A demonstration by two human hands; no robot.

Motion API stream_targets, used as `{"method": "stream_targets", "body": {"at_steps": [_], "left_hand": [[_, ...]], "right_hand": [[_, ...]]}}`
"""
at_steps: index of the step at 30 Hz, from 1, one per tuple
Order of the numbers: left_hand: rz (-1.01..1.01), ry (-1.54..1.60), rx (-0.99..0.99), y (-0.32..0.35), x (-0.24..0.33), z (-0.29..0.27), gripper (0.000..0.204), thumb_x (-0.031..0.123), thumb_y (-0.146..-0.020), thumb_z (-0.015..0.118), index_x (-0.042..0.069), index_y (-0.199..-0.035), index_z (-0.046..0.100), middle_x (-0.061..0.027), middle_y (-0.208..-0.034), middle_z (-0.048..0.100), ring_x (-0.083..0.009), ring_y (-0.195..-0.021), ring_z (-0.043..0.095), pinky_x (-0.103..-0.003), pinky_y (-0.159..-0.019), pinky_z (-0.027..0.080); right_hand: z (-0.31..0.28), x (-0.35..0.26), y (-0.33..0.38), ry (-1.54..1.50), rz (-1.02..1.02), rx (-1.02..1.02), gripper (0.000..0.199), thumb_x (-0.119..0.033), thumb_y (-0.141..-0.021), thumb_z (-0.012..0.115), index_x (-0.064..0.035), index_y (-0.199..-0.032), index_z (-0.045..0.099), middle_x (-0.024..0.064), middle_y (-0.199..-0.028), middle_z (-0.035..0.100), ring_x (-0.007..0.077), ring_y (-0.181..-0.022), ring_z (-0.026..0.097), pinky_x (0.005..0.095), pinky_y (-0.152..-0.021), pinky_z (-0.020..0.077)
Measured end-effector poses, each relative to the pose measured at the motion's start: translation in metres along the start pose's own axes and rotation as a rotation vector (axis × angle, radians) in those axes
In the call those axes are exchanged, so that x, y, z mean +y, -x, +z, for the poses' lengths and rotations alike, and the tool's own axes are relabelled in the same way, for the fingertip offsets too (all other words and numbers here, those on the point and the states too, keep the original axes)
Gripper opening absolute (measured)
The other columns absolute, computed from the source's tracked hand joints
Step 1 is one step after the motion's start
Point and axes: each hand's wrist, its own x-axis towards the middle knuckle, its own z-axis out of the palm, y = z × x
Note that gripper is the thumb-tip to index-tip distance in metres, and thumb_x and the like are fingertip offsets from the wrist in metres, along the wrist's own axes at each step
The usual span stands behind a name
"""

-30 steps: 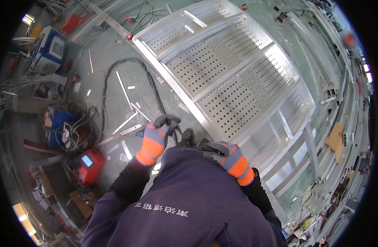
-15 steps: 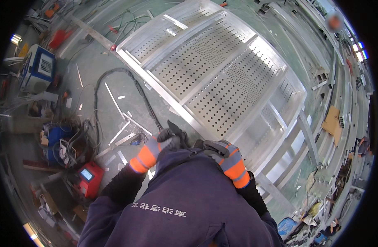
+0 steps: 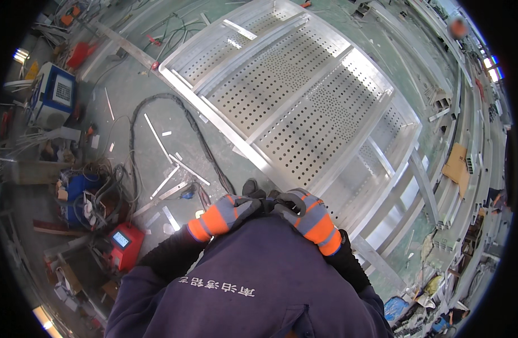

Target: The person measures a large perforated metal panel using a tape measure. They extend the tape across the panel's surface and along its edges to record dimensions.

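Head view, gloved left hand (image 3: 228, 213) touching gloved right hand (image 3: 305, 213), grips indiscernible, above perforated panel (image 3: 304, 107)

- The scene is bright and evenly lit, like daylight in a big workshop.
- The perforated metal panel (image 3: 304, 107) shines pale, with mild glare along its raised ribs and rims.
- Shadows are soft and short; no hard dark patches fall on the green floor (image 3: 129, 96).
- A bright lamp spot glows at the left rim, another at the lower left.
- The fisheye lens bends straight beams into curves toward the rim, and black corners frame the round picture.
- The centre is sharp; things at the far edges look squeezed and smeared.
- The dark jacket (image 3: 253, 281) at the bottom reads clear, not blurred.
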Motion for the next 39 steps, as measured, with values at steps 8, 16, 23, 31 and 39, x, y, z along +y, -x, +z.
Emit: {"method": "stream_targets", "body": {"at_steps": [8,16,23,31,39], "left_hand": [[0.103,-0.059,0.051,0.0,0.006,0.0,0.033,0.029,-0.099,0.055,0.0,-0.107,0.068,-0.0126,-0.088,0.069,-0.0147,-0.082,0.062,-0.032,-0.076,0.05],[-0.053,0.055,-0.008,0.011,0.015,-0.006,0.037,0.034,-0.097,0.059,0.003,-0.116,0.068,-0.0095,-0.098,0.072,-0.0118,-0.092,0.062,-0.03,-0.085,0.048],[0.223,-0.026,-0.111,0.003,0.006,-0.007,0.03,0.021,-0.101,0.05,0.003,-0.122,0.061,-0.0175,-0.108,0.068,-0.0281,-0.098,0.066,-0.035,-0.085,0.052],[0.348,-0.158,-0.077,0.002,-0.002,-0.003,0.04,0.014,-0.096,0.056,0.005,-0.135,0.05,-0.0181,-0.108,0.067,-0.0318,-0.094,0.068,-0.035,-0.08,0.054],[0.595,-0.33,0.023,-0.007,-0.028,0.0,0.057,0.015,-0.093,0.061,0.007,-0.145,0.04,-0.0157,-0.113,0.066,-0.0271,-0.098,0.067,-0.035,-0.084,0.053]], "right_hand": [[-0.001,-0.024,-0.018,0.359,-0.345,0.067,0.038,-0.028,-0.079,0.075,-0.0116,-0.111,0.064,0.0111,-0.106,0.062,0.0321,-0.093,0.06,0.0421,-0.08,0.0493],[0.008,-0.016,-0.023,0.489,-0.463,0.06,0.024,-0.021,-0.079,0.07,-0.0132,-0.101,0.063,0.0067,-0.095,0.06,0.029,-0.087,0.059,0.0415,-0.071,0.0471],[0.006,-0.02,-0.024,0.526,-0.559,0.122,0.025,-0.018,-0.077,0.07,-0.0127,-0.101,0.064,0.0064,-0.093,0.06,0.0279,-0.085,0.06,0.0408,-0.07,0.0464],[0.003,-0.022,-0.024,0.608,-0.635,0.104,0.021,-0.017,-0.075,0.067,-0.0147,-0.096,0.066,0.0038,-0.098,0.062,0.0248,-0.089,0.061,0.0387,-0.075,0.0482],[0.006,-0.027,-0.033,0.608,-0.646,0.074,0.019,-0.017,-0.076,0.067,-0.0137,-0.096,0.065,0.0048,-0.098,0.063,0.0253,-0.09,0.062,0.0387,-0.075,0.0487]]}}
